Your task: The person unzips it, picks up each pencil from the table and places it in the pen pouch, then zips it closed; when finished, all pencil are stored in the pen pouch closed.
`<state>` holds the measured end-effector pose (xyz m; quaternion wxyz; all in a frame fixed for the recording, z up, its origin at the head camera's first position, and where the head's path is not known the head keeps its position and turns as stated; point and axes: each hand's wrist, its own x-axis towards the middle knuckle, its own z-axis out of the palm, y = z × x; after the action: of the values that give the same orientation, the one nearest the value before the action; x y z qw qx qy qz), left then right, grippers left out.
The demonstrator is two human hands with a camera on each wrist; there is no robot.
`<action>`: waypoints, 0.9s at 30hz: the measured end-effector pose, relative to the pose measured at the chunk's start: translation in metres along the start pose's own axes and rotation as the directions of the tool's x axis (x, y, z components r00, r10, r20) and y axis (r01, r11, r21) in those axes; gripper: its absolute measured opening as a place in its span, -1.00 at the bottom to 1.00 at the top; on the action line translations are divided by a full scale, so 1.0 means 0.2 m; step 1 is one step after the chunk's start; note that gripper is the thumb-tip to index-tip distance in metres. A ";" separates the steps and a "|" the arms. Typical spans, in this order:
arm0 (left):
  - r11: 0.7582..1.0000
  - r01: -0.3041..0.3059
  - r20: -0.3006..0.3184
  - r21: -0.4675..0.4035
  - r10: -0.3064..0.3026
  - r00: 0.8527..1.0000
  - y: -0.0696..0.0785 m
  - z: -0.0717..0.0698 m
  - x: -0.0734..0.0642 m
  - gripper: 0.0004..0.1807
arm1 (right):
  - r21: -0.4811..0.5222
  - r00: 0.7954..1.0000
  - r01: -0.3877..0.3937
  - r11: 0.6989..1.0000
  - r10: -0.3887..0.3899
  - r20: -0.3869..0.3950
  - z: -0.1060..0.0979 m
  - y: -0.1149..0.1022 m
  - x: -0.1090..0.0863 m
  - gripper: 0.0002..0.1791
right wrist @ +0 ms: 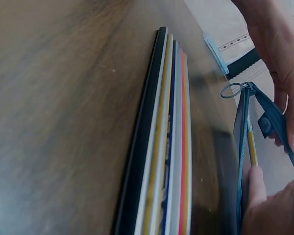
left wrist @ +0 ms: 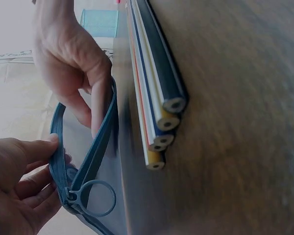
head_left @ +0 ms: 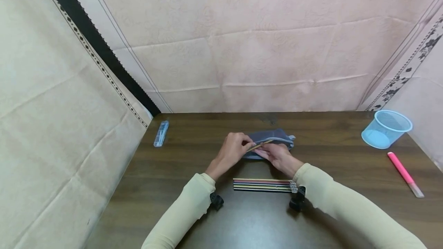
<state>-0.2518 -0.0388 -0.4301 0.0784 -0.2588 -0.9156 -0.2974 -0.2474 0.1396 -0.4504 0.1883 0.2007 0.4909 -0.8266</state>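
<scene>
A blue zippered pencil pouch (head_left: 278, 134) lies at mid-table with its mouth spread apart. My left hand (head_left: 235, 147) pinches one edge of the mouth between thumb and fingers, close to the zipper pull ring (left wrist: 99, 198). My right hand (head_left: 276, 154) reaches into the mouth, its fingers partly hidden by the pouch wall in the left wrist view. A yellow pencil (right wrist: 252, 147) slants inside the opening, held at its near end by the right hand. In front of the pouch lies a row of several pencils (head_left: 261, 185), with black, white, yellow, blue and red sides.
A light blue mesh cup (head_left: 382, 131) stands at the right, with a pink marker-like stick (head_left: 403, 172) lying in front of it. A light blue ruler-like strip (head_left: 161, 133) lies at the far left. Patterned cloth (head_left: 259, 60) hangs behind the wooden table (head_left: 166, 203).
</scene>
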 end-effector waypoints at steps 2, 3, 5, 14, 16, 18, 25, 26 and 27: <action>1.000 -0.001 0.001 0.001 0.001 1.000 0.00 0.00 0.00 -0.85 | 0.032 1.000 0.012 0.999 -0.011 -0.027 0.02 0.00 0.01 -0.46; 1.000 -0.001 0.001 0.003 0.001 1.000 0.00 0.00 0.00 -0.85 | 0.048 0.999 0.018 0.999 -0.016 -0.044 0.03 0.01 0.02 -0.45; 1.000 0.003 -0.005 0.004 -0.003 1.000 0.00 0.01 0.00 -0.86 | 0.077 0.998 0.036 0.996 -0.032 -0.049 0.04 0.01 0.03 -0.42; 1.000 -0.025 -0.019 0.002 0.025 1.000 -0.01 -0.02 0.02 -0.86 | 0.066 1.000 0.014 0.998 -0.014 -0.005 0.05 -0.02 0.00 -0.47; 1.000 -0.023 -0.033 0.002 0.023 0.999 -0.02 -0.03 0.02 -0.85 | 0.011 0.999 0.016 1.000 -0.016 0.037 0.05 -0.03 -0.03 -0.49; 1.000 -0.018 -0.049 0.000 0.018 0.999 -0.04 -0.04 0.03 -0.85 | -0.069 0.996 0.034 0.997 -0.028 0.089 0.04 -0.04 -0.06 -0.51; 1.000 -0.015 -0.030 -0.006 0.014 0.999 -0.06 -0.04 0.04 -0.83 | -0.734 0.870 0.488 0.473 -0.188 0.456 -0.06 0.01 -0.23 -0.76; 1.000 -0.011 -0.026 -0.010 0.010 1.000 -0.06 -0.03 0.04 -0.83 | -0.769 0.822 0.570 0.289 -0.223 0.524 -0.07 0.03 -0.25 -0.82; 1.000 -0.007 -0.024 -0.013 0.007 1.000 -0.06 -0.03 0.04 -0.83 | -0.772 0.768 0.627 0.109 -0.252 0.588 -0.07 0.05 -0.27 -0.87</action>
<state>-0.2656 -0.0478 -0.4291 0.0886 -0.2590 -0.9118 -0.3060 -0.1945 0.1549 -0.4360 0.0841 -0.2441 0.8804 -0.3979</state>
